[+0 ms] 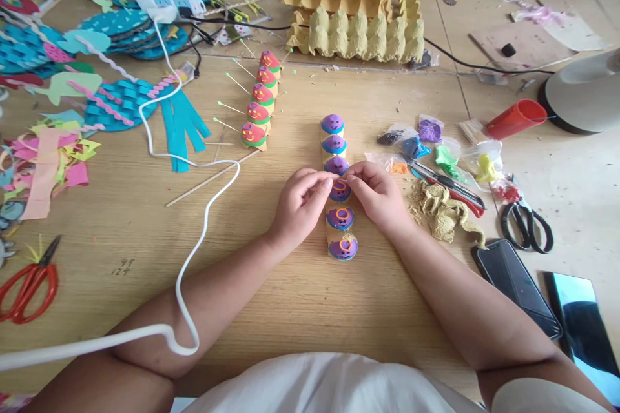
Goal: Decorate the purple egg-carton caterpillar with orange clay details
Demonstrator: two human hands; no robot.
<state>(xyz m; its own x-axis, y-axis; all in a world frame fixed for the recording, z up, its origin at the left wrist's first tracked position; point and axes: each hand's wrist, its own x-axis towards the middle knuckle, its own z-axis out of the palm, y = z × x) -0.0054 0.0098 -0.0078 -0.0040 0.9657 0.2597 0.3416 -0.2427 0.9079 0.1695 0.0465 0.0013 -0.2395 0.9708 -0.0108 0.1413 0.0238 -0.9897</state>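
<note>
A row of purple and blue egg-carton cups [341,218] with small faces runs up the middle of the table. Orange rings lie on the lower cups. My left hand [304,201] is at the left side of the fourth cup from the top, thumb and forefinger pinched at its upper edge. From the right, my right hand [376,193] meets it there, its fingers also pinched. Whatever lies between the fingertips is too small to make out. Further up on the left stands a row of red and green cups [256,113] with smiling faces and thin sticks.
Scissors [526,226], a cutter [453,186], bags of coloured clay [448,158] and phones [516,284] lie at right. A white cable [206,219] crosses my left forearm. Red-handled scissors [30,284] lie far left; egg cartons [365,35] stand behind.
</note>
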